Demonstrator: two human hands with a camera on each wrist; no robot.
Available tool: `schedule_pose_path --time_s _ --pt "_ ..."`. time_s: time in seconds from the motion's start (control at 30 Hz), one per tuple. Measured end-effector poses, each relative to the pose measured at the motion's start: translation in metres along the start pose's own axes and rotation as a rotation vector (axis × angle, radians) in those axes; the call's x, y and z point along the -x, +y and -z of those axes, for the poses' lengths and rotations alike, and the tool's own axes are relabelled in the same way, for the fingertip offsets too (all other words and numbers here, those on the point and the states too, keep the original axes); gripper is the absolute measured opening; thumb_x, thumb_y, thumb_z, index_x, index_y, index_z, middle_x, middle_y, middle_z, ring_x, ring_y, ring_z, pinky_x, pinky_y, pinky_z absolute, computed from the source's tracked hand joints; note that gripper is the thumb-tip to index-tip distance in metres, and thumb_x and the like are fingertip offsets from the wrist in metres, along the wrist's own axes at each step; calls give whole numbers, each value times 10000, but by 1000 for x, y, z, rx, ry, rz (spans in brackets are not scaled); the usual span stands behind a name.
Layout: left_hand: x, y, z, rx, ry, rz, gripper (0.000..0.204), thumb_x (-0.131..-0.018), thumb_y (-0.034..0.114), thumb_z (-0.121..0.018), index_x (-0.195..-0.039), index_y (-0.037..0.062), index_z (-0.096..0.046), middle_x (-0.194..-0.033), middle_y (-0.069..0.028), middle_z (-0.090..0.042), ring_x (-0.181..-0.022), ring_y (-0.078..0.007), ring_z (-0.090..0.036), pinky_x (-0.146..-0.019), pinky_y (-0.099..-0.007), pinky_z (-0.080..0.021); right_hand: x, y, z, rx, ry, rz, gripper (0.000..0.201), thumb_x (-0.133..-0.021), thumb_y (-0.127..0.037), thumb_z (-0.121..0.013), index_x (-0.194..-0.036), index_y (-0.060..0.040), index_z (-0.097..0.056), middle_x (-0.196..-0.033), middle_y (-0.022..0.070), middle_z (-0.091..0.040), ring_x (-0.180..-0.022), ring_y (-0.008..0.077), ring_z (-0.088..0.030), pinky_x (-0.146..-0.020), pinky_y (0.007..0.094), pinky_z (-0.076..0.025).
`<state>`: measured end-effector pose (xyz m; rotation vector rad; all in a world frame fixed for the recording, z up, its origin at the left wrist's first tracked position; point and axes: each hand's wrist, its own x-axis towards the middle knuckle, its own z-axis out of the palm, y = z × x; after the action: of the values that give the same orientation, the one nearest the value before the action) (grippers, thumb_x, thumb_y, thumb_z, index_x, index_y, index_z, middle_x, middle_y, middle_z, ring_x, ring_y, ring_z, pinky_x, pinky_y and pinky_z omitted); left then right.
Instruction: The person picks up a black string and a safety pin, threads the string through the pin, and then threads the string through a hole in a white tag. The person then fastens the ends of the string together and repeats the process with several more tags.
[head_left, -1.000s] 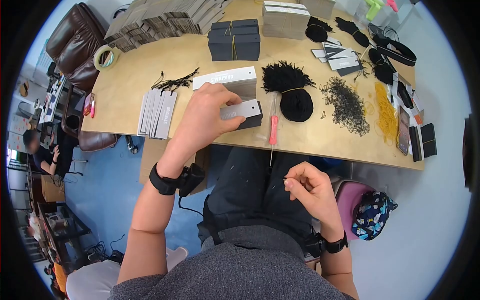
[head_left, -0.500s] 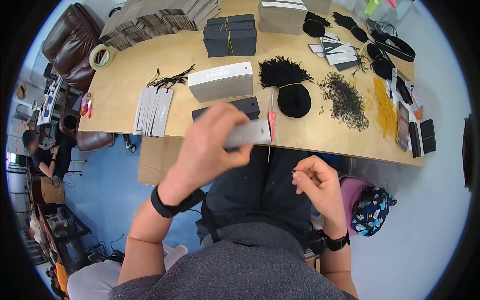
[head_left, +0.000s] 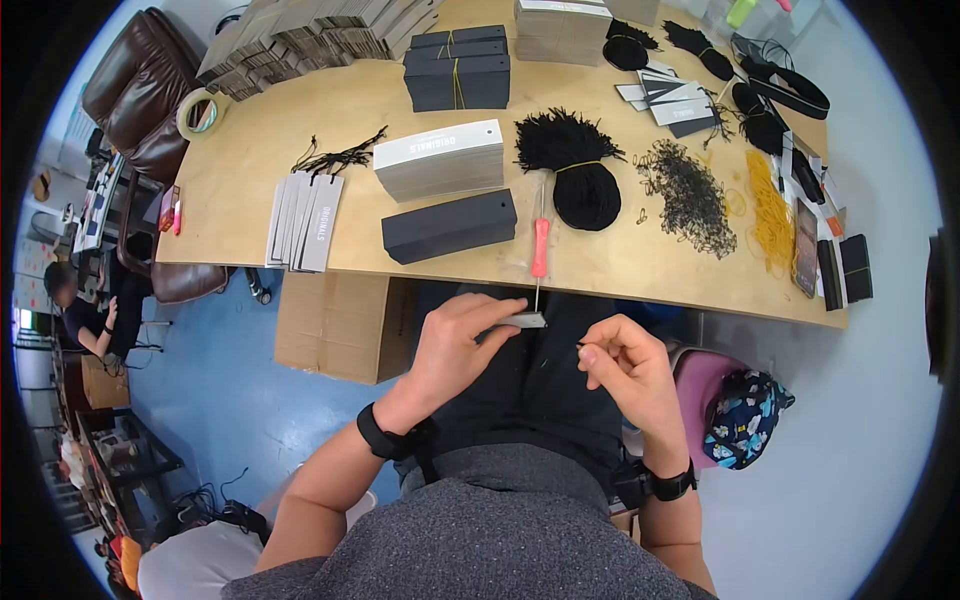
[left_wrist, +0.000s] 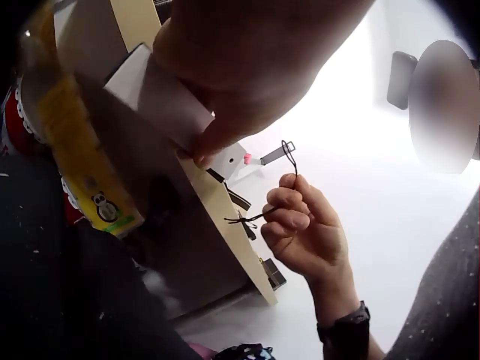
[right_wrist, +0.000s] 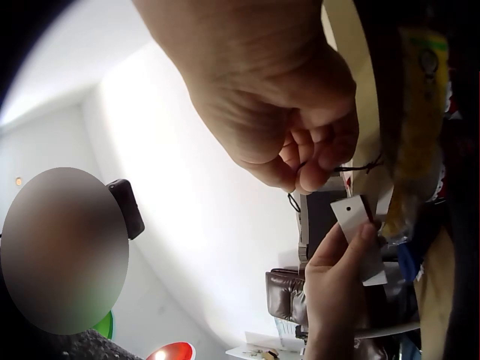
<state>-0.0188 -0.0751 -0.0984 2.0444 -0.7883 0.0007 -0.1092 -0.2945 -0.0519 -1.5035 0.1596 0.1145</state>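
Over the lap, my left hand (head_left: 455, 345) pinches a light tag (head_left: 524, 320) between thumb and fingers. The tag (right_wrist: 349, 217) has a small hole near its end in the right wrist view. My right hand (head_left: 632, 372) is a little to the right, apart from the tag, fingers curled. In the left wrist view the right hand (left_wrist: 304, 232) pinches a thin black cord (left_wrist: 294, 161) with a loop at the top and loose ends at the other side. On the table stand a white tag stack (head_left: 440, 160) and a dark stack (head_left: 450, 226).
A red-handled tool (head_left: 541, 248) lies at the table's front edge, its shaft pointing at the lap. Behind it is a black cord bundle (head_left: 587, 195). Corded tags (head_left: 305, 222) lie at left; small dark clips (head_left: 690, 200) and yellow bands (head_left: 770, 215) at right. A cardboard box (head_left: 330, 325) stands below.
My left hand has lifted the tag off the dark stack and brought it down and right over the lap, nearer the right hand. The right hand has barely moved.
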Motion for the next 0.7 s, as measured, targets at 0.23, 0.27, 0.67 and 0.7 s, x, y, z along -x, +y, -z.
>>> schedule_pose_path --time_s 0.23,0.27,0.67,0.7 --pt "-6 -9 -4 307 -209 353 228 -806 -5 -751 -1030 7 -707 -857 -25 -693 -767 -82 -629 -667 -262 -496 -6 19 -15 -26 -23 -57 109 -963 -97 -643 -995 3 -612 -832 3 -628 -715 33 -561 -595 192 -474" --pt "-7 -13 -7 430 -227 374 216 -822 -4 -743 -1033 8 -700 -865 -3 -684 -768 -65 -615 -666 -252 -497 -8 24 -17 -26 -24 -57 109 -963 -97 -643 -995 3 -612 -832 3 -628 -715 33 -561 -595 192 -474" --pt "-19 -18 -6 674 -362 533 285 -865 -6 -710 -1146 14 -670 -926 3 -687 -770 -53 -611 -686 -211 -520 -20 45 -16 28 113 -74 122 -971 -121 -633 -976 0 -619 -779 14 -618 -692 47 -575 -586 202 -477" --pt "-19 -17 -7 674 -344 539 294 -871 5 -711 -1161 17 -670 -935 -4 -692 -778 -57 -614 -699 -216 -522 -21 46 -14 37 132 -79 120 -969 -121 -635 -973 -2 -620 -776 13 -618 -691 48 -574 -584 202 -476"
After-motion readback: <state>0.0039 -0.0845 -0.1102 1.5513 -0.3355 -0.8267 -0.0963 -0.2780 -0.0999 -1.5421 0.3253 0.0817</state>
